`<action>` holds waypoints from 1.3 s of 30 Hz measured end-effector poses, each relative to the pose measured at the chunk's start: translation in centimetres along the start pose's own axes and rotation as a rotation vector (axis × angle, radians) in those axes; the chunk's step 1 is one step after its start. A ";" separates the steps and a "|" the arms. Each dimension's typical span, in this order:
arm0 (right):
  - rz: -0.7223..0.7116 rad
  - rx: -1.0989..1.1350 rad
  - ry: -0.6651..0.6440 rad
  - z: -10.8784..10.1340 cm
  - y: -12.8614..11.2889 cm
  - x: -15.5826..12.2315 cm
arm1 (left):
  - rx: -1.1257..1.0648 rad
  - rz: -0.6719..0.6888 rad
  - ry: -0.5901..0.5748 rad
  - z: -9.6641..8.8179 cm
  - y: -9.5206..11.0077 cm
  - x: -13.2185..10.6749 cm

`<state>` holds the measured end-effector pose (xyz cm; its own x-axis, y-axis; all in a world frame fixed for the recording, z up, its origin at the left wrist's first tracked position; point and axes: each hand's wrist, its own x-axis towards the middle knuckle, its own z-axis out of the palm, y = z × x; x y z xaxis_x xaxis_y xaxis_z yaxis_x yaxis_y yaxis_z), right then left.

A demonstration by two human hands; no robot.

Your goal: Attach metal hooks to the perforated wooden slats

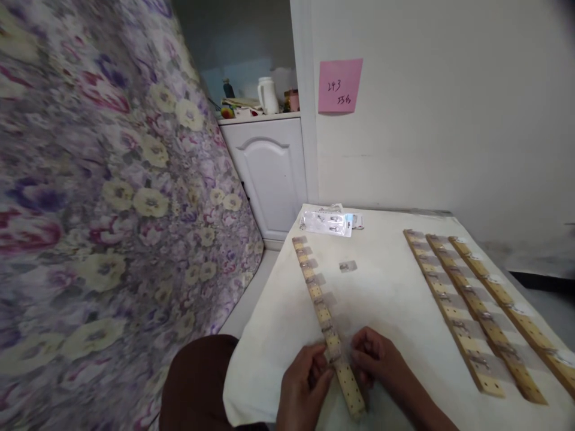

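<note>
One wooden strip (pixel 348 386) lies between left hand (pixel 305 383) and right hand (pixel 376 358); best brace it flat; whether fingers clamp anything, I cannot tell.

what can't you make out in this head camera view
Head view:
- Right hand: its curled fingers hide whatever it may hold.
- Small silvery metal pieces on the long, pale wooden strip by the hands: too small and blurred for detail.
- Rightmost yellowish wooden strip: near end cut off by the right edge.

Before me: white wall (pixel 431 131), pink note (pixel 340 87) affixed; white panelled cabinet (pixel 272 173), white jug (pixel 269 97) atop; floral curtain (pixel 112 179), my left.
</note>
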<state>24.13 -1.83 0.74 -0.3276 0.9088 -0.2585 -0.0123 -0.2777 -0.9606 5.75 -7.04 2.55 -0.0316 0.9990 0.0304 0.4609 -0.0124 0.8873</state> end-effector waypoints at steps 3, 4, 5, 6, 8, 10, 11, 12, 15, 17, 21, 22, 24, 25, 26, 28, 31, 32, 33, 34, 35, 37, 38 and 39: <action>0.025 -0.028 -0.017 0.0 0.2 0.1 | 0.045 0.040 -0.007 0.2 -0.4 0.2; 0.036 -0.034 -0.024 0.0 0.2 0.1 | 0.056 0.052 -0.010 0.3 -0.5 0.3; 0.044 -0.036 -0.025 0.0 0.2 0.1 | 0.066 0.060 -0.015 0.3 -0.5 0.3; 0.050 -0.037 -0.016 0.0 0.1 0.0 | 0.073 0.067 -0.020 0.4 -0.6 0.3; 0.062 -0.044 0.011 0.1 -0.1 -0.2 | 0.083 0.080 -0.031 0.4 -0.7 0.3; 0.068 -0.060 0.035 0.3 -0.3 -0.3 | 0.088 0.089 -0.035 0.5 -0.7 0.3; 0.069 -0.069 0.041 0.4 -0.3 -0.4 | 0.087 0.093 -0.034 0.5 -0.7 0.3; 0.068 -0.077 0.042 0.4 -0.4 -0.4 | 0.084 0.096 -0.032 0.4 -0.7 0.3; 0.037 -0.094 0.048 0.5 -0.2 -0.5 | 0.087 0.098 -0.029 0.4 -0.5 0.3; 0.017 -0.104 0.053 0.5 -0.1 -0.5 | 0.097 0.095 -0.032 0.3 -0.4 0.3; 0.014 -0.108 0.043 0.4 0.0 -0.7 | 0.112 0.095 -0.032 0.3 -0.2 0.3; 0.017 -0.107 0.040 0.4 -0.1 -0.7 | 0.116 0.089 -0.029 0.3 -0.2 0.3; 0.020 -0.109 0.043 0.4 -0.2 -0.7 | 0.124 0.068 -0.031 0.3 -0.1 0.4; 0.020 -0.111 0.049 0.4 -0.2 -0.7 | 0.125 0.058 -0.035 0.3 -0.1 0.4; 0.020 -0.113 0.055 0.4 -0.3 -0.8 | 0.125 0.053 -0.039 0.3 0.0 0.4; 0.017 -0.115 0.071 0.5 -0.4 -0.9 | 0.126 0.049 -0.047 0.3 0.0 0.3; 0.018 -0.124 0.084 0.6 -0.4 -1.0 | 0.145 0.044 -0.055 0.4 0.0 0.3; 0.018 -0.128 0.086 0.6 -0.4 -1.0 | 0.154 0.042 -0.058 0.4 0.0 0.3; 0.017 -0.132 0.087 0.6 -0.5 -1.0 | 0.163 0.041 -0.060 0.4 0.0 0.3; 0.015 -0.135 0.087 0.6 -0.5 -1.0 | 0.170 0.042 -0.061 0.4 0.0 0.3; 0.013 -0.137 0.088 0.6 -0.5 -1.0 | 0.175 0.045 -0.063 0.4 0.0 0.3; 0.012 -0.141 0.094 0.6 -0.6 -1.0 | 0.182 0.049 -0.064 0.4 0.0 0.4; 0.014 -0.143 0.096 0.6 -0.6 -1.1 | 0.184 0.052 -0.065 0.4 0.0 0.4; 0.015 -0.145 0.098 0.6 -0.7 -1.1 | 0.185 0.056 -0.066 0.4 0.0 0.4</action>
<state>23.89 -2.81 1.77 -0.2333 0.9327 -0.2751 0.1306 -0.2503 -0.9593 6.10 -6.60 2.33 0.0540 0.9977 0.0412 0.6158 -0.0658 0.7852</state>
